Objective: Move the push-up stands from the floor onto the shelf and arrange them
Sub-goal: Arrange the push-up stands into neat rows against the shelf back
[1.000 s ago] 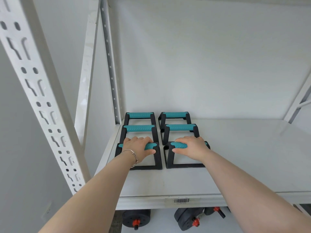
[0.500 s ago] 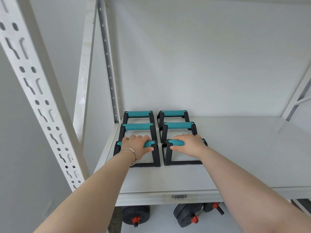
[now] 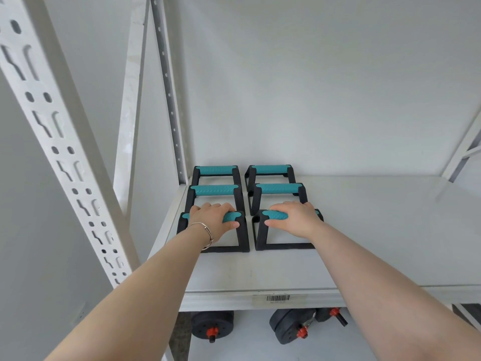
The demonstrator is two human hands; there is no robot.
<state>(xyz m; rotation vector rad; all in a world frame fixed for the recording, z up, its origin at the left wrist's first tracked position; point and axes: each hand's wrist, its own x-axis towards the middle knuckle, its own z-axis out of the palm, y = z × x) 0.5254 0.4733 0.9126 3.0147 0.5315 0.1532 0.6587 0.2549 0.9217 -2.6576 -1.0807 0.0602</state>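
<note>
We find six black-framed, teal-gripped push-up stands (image 3: 277, 188) on the white metal shelf (image 3: 377, 230), in two columns by its left rear post (image 3: 169, 100). Our left hand (image 3: 213, 217) and right hand (image 3: 294, 217) grip the front pair's handles, fingers curled closed; we judge only final alignment remains.

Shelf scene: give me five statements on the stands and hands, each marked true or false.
1. Six stands sit on the shelf. True.
2. The left hand grips the front left stand. True.
3. The right hand is off the stands. False: it grips the front right stand.
4. The stands form one single row. False: two columns of three.
5. Dumbbells lie above the stands. False: they lie below the shelf.
</note>
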